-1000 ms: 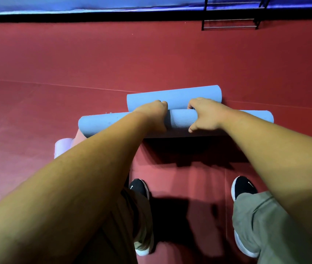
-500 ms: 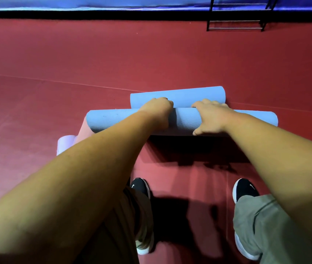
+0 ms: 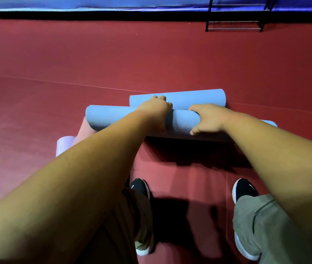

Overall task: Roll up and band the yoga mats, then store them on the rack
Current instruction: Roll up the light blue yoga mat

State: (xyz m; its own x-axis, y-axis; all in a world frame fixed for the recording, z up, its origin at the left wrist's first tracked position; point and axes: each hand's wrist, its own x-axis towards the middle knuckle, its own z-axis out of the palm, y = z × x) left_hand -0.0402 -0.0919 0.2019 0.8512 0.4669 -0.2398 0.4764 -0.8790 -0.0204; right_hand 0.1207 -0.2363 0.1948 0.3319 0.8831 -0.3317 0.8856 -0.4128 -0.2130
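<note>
Two hands hold the near blue roll, a yoga mat wound into a long tube that lies crosswise on the red floor, in front of the person's feet and well apart from the floor's far edge. The left hand sits on top near the tube's middle, its fingers curled over the far side. The right hand is just beside it, fingers bent over the top and thumb pressed against the near face, so both hands grip the tube. A ribbed wave pattern shows on the stretch of mat between them.

Directly behind it, touching or nearly so, lies a second blue roll, shorter in view and also crosswise. At the near tube's left end a pink sheet slopes out from under it, and just left of that stands a pale lavender roll, partly hidden by the left forearm. Whether any roll wears a band cannot be told.

Below the arms are two black shoes with white soles and grey-green trousers, feet set apart on the floor. At the floor's far edge runs a black strip under blue padding, and in the far right corner stands a black metal rack.
</note>
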